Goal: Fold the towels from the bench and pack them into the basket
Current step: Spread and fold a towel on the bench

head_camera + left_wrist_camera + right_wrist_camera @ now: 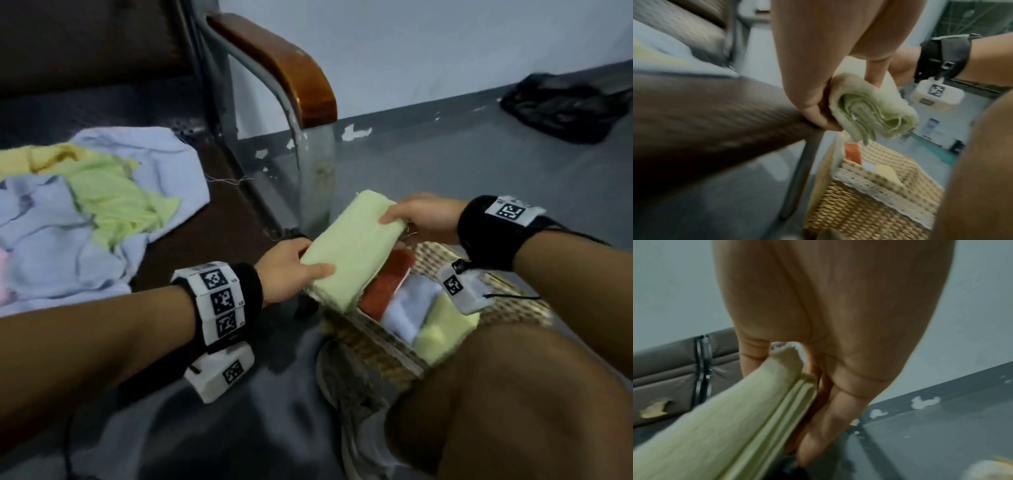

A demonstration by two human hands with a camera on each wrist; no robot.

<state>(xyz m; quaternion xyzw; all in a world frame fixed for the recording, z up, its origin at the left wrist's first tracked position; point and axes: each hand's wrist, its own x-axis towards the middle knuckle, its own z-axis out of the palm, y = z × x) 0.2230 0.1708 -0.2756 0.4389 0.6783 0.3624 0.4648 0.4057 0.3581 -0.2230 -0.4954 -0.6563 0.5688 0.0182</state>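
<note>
A folded light green towel (349, 246) hangs in the air just above the left end of a woven basket (376, 346). My left hand (291, 265) grips its near end, thumb on top. My right hand (419, 216) pinches its far end, thumb over the top edge. In the left wrist view the towel's layered end (869, 110) sits in my left hand's (818, 107) grip above the basket (869, 203). The right wrist view has the towel (735, 421) running between my right hand's fingers (830, 418) and thumb. Folded orange, blue and yellow-green towels (411, 308) lie inside the basket.
A heap of unfolded blue, green and yellow towels (89, 212) lies on the dark bench seat (212, 240) at the left. The bench's wooden armrest (284, 68) and metal leg (315, 178) stand behind the basket. My knee (513, 394) is beside the basket. A black bag (565, 106) lies far right on the grey floor.
</note>
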